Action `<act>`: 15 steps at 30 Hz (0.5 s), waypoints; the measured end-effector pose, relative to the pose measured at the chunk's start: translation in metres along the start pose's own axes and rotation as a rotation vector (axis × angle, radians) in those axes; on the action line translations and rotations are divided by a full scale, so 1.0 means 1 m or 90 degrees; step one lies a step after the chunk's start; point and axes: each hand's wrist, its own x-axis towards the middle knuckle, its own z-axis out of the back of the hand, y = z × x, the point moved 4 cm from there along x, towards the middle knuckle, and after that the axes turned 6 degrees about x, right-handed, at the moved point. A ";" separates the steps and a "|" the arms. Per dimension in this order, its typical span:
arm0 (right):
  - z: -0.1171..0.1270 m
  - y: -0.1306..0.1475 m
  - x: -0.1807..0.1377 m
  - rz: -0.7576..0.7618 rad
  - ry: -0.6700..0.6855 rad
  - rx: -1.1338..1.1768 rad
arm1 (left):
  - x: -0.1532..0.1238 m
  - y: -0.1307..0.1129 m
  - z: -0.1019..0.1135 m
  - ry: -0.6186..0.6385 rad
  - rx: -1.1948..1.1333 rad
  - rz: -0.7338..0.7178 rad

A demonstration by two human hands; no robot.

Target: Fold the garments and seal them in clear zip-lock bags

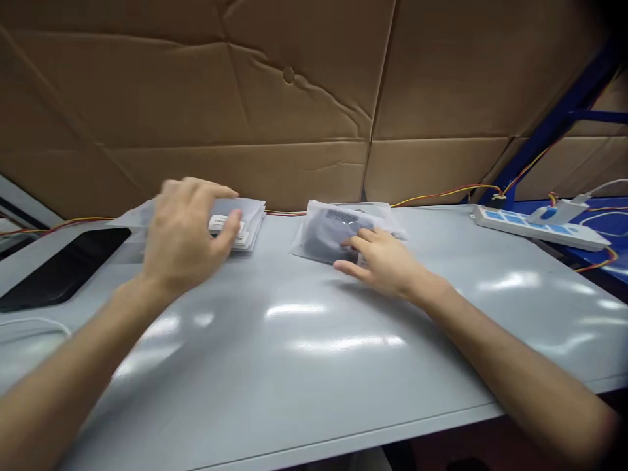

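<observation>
Toward the back left of the table, a stack of frosted plastic bags (252,219) with white labels lies flat. My left hand (184,235) is over that stack, fingers bent and thumb apart, slightly blurred, with nothing seen in its grasp. Right of centre lies another frosted plastic bag (318,232) holding something dark, on top of at least one more bag. My right hand (383,258) rests its fingers on this bag's right part, thumb apart at the near edge. A white label shows partly beside the fingers.
A black phone (63,268) lies at the left, with a white cable (39,320) nearby. At the right back stands a white power strip (540,227) with a charger (564,210) plugged in. Red and yellow wires (441,194) run along the cardboard wall (304,98) behind the grey table (304,405).
</observation>
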 end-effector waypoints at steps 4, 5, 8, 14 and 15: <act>-0.003 0.038 -0.014 0.127 0.077 0.103 | -0.017 -0.031 -0.039 0.089 0.013 -0.114; -0.003 0.044 -0.017 0.153 0.094 0.149 | -0.021 -0.036 -0.049 0.130 0.014 -0.115; -0.002 0.051 -0.020 0.198 0.076 0.246 | -0.031 -0.041 -0.068 0.217 0.037 -0.115; -0.004 0.017 -0.009 0.085 -0.080 0.178 | -0.041 -0.042 -0.061 0.272 0.022 -0.156; -0.005 0.010 -0.007 0.052 -0.087 0.151 | -0.043 -0.045 -0.057 0.283 0.013 -0.168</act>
